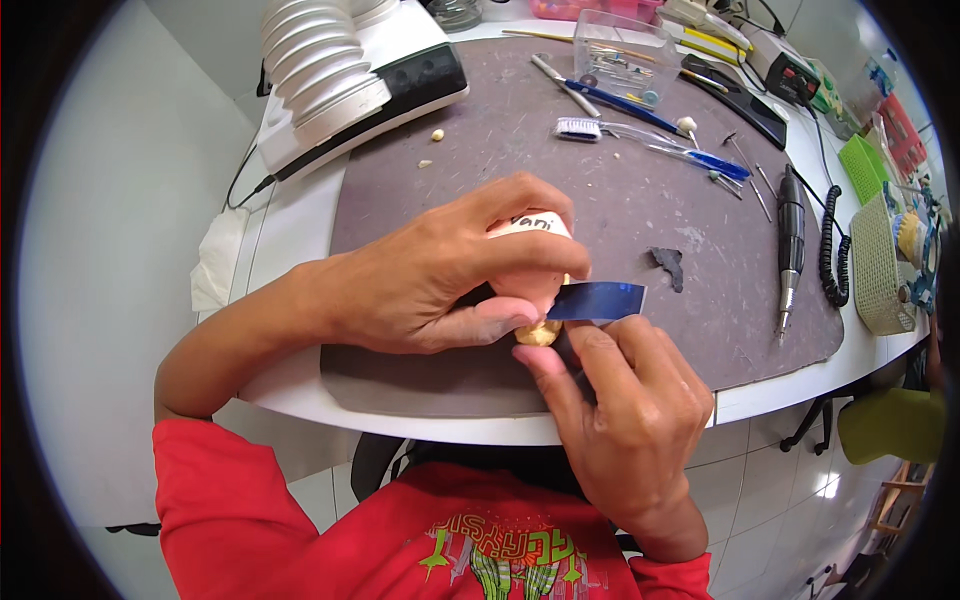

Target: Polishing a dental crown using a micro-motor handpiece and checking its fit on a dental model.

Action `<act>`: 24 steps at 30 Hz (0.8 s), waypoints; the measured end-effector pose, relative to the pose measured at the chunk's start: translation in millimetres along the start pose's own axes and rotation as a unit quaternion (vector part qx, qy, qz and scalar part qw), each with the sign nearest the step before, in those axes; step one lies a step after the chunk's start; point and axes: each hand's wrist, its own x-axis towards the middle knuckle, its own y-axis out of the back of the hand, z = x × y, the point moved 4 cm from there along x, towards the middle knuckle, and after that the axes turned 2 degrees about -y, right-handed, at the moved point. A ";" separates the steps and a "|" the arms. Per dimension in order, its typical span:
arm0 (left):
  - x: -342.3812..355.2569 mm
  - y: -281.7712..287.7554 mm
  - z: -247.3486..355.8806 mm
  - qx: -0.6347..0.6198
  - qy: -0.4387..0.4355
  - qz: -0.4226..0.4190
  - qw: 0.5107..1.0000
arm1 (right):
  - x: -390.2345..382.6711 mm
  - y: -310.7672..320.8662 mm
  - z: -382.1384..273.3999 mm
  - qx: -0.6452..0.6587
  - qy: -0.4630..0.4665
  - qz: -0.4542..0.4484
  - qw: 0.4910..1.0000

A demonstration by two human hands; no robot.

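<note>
My left hand (460, 265) is wrapped round a pink-and-white dental cast (525, 275) with dark handwriting on top, held over the grey mat (410, 380). A small yellow tooth model piece (538, 334) shows just beneath the cast, by my left thumb. A thin blue strip (598, 301) sticks out rightward from between the cast and the yellow piece. My right hand (630, 410) is closed around the lower part, its thumb against the yellow piece and its index finger on the strip. A torn dark scrap (666, 262) lies to the right.
A white machine with a ribbed hose (400, 60) stands back left. Brushes (650, 140), tools and a clear box (620, 55) lie at the back. A black handpiece (790, 240) with coiled cord and a mesh basket (870, 300) are right. White paper (215, 260) is left.
</note>
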 end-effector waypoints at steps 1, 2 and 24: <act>0.5 1.4 2.0 0.006 -0.010 0.004 1.000 | 1.6 0.3 -1.2 0.003 -0.008 0.000 1.000; 0.2 1.5 3.9 0.009 -0.008 0.008 1.000 | 1.6 0.9 -2.9 0.005 -0.003 0.000 1.000; 18.3 -0.2 -5.1 0.116 -0.047 0.143 0.982 | 30.8 -1.3 36.6 0.193 -0.201 -0.051 0.959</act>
